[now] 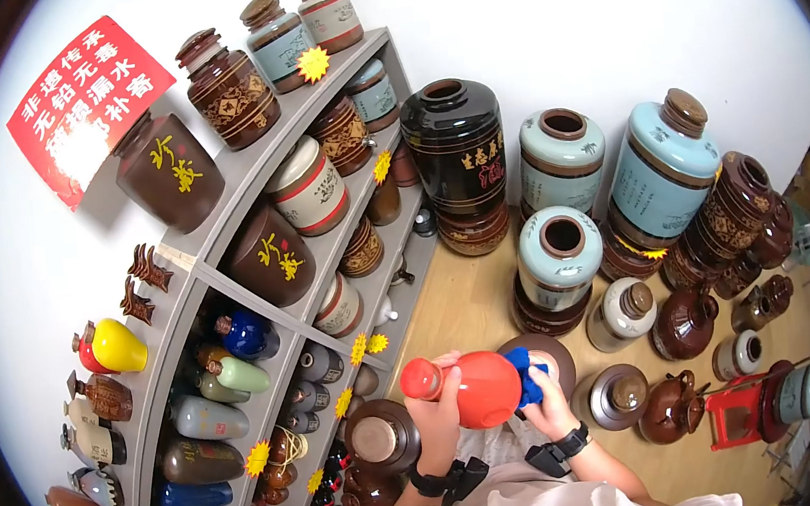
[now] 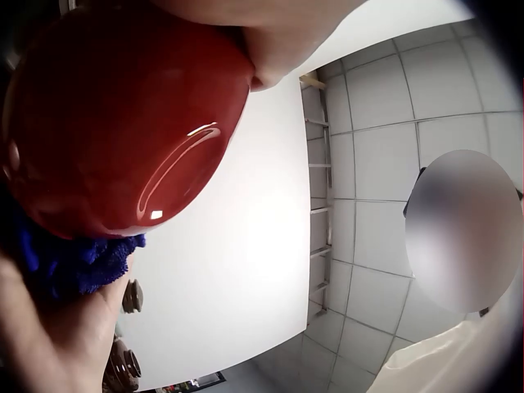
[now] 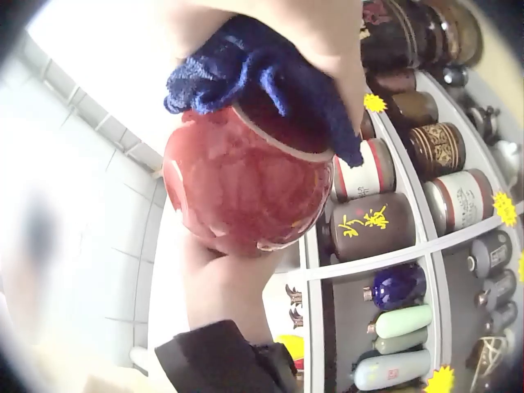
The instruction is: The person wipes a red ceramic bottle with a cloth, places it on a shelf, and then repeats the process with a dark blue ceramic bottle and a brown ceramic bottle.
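Observation:
A glossy red bottle (image 1: 484,389) lies tilted sideways in front of the person, its capped neck to the left. The left hand (image 1: 438,427) grips it round the neck and shoulder. Against its base, the right hand (image 1: 549,409) holds a blue cloth (image 1: 531,379). In the left wrist view the red bottle (image 2: 123,123) fills the upper left, with the blue cloth (image 2: 78,258) beneath it. The right wrist view shows the blue cloth (image 3: 246,65) bunched under the right hand's fingers at the rim of the bottle's base, the red body (image 3: 241,184) beside it.
Grey shelves (image 1: 304,316) of jars and bottles curve along the left. Large jars, among them a black one (image 1: 454,151) and a pale blue one (image 1: 666,174), stand on the wooden floor (image 1: 468,296) ahead and right. A red stool (image 1: 733,416) is at the right.

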The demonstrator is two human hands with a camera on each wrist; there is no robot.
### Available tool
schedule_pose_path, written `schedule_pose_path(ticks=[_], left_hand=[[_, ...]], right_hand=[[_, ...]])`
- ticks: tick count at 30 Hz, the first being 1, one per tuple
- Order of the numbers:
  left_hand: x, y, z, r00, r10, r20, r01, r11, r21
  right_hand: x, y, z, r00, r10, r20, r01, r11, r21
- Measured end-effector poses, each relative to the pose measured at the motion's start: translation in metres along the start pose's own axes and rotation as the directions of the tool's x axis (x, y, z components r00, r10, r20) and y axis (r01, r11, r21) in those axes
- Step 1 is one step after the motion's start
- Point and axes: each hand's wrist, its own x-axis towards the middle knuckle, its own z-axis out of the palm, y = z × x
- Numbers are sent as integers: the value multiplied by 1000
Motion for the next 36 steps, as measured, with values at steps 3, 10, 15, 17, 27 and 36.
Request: schedule_pose_path(ticks=[3,10,15,17,27,36], left_hand=[[0,2,-3,989,106,99,-118,985,129],[-3,3,-2,927,183,328,-276,924,264],[3,18,1,821,277,499,-466,831,306],[5,21,0,797,270,541,-487,817,310],[7,27,1,662,221,716,-570,768,290],[8,35,3,622,189,760,-522,823,223]], right_hand=[[12,-10,-19,998,-28,51,25,998,50],[0,-57,34,794,-186,578,591,456,-665],[-13,-70,71,721,-55,691,692,11,-721],[-15,-72,74,711,-32,702,702,-6,-712],[3,-101,81,597,260,759,739,192,-646],[44,-92,50,493,367,789,552,569,-609]])
